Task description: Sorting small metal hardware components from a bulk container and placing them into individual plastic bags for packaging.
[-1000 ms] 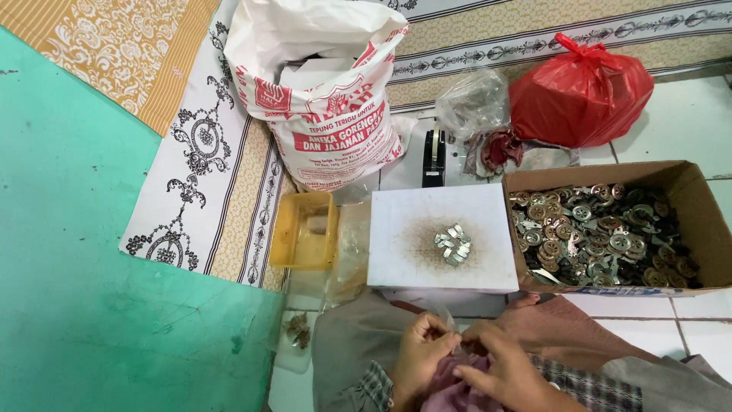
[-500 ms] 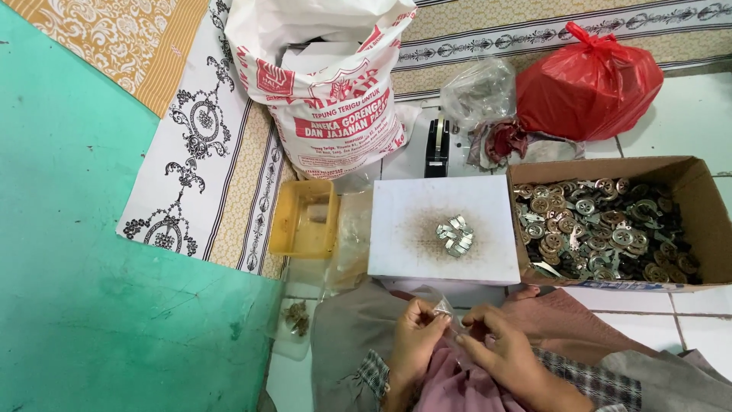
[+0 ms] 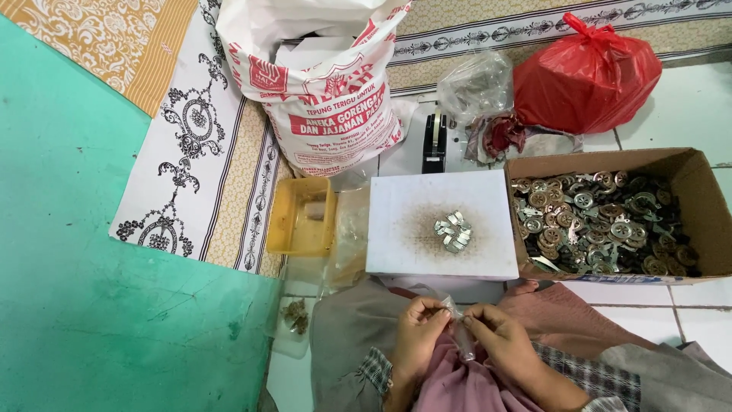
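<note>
My left hand and my right hand meet over my lap, both pinching a small clear plastic bag between the fingertips. Just beyond them lies a white block with a dark worn patch and a little pile of small metal pieces on it. To the right, a cardboard box is filled with several round metal parts. What the little bag holds is too small to make out.
A yellow plastic tub sits left of the block. Behind are a large white and red printed sack, a clear bag, a red plastic bag and a black tool. Patterned mats and a green floor lie to the left.
The view has shifted slightly. My hands stay together at my lap, fingers working the small clear bag, now lifted a bit more into sight.
</note>
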